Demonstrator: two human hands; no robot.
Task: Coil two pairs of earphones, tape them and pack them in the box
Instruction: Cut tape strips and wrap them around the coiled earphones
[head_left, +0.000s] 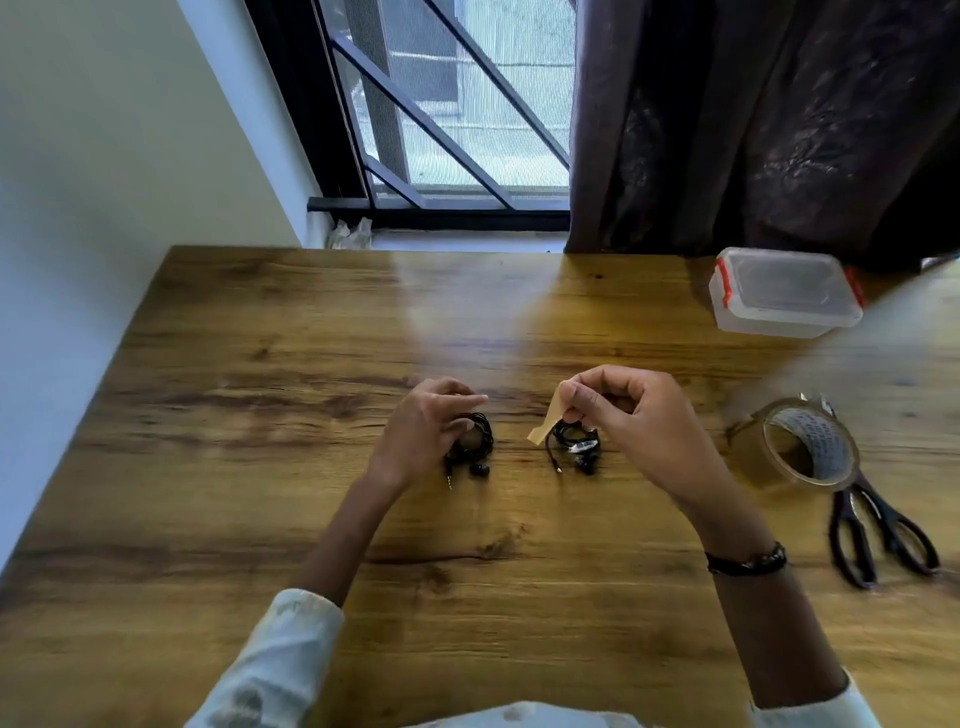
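Observation:
Two coiled black earphones lie at the middle of the wooden table (260, 364). My left hand (431, 431) grips the left coil (475, 441), whose plug and earbuds stick out toward me. My right hand (634, 415) pinches a strip of brown tape (548, 423) that hangs over the right coil (574, 447). That right coil lies on the table under the hand; whether the hand touches it is unclear. The clear plastic box (784, 293) with red clips stands closed at the far right.
A roll of brown tape (800, 447) stands on edge to the right of my right hand. Black scissors (878, 540) lie just behind it near the table's right edge. A wall bounds the left side; a window and dark curtain stand beyond the far edge.

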